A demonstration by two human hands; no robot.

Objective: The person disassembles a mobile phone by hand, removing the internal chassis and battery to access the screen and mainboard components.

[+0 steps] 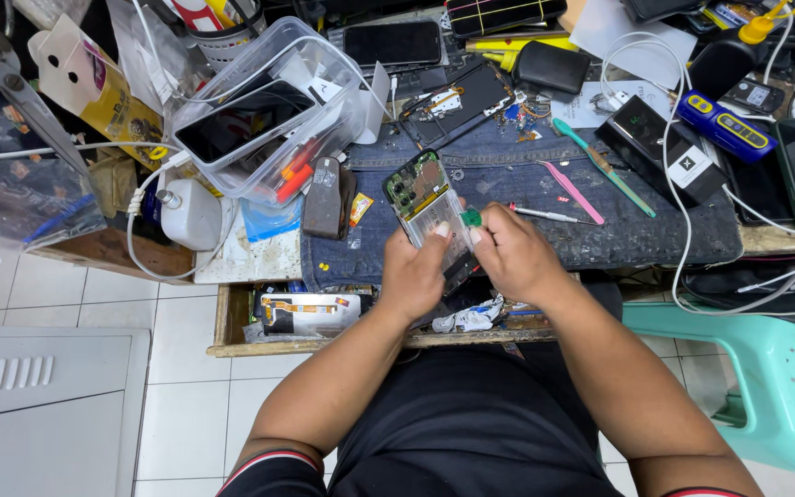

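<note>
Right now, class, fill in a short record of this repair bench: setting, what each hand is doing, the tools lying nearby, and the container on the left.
Setting: cluttered workbench covered with denim cloth
Left hand: grips the opened phone from below, its circuit board exposed
Right hand: pinches a small green pick against the phone's edge
Nearby tools: pink tweezers, teal toothbrush, both on the cloth
Container: clear plastic tub holding a dark phone, tilted
Beside it: white squeeze bottle

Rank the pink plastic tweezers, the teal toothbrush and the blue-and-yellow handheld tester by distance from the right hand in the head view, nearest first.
1. Pink plastic tweezers, on the denim just above the right hand.
2. Teal toothbrush, farther up and right.
3. Blue-and-yellow handheld tester, far right, by the cables.
</note>
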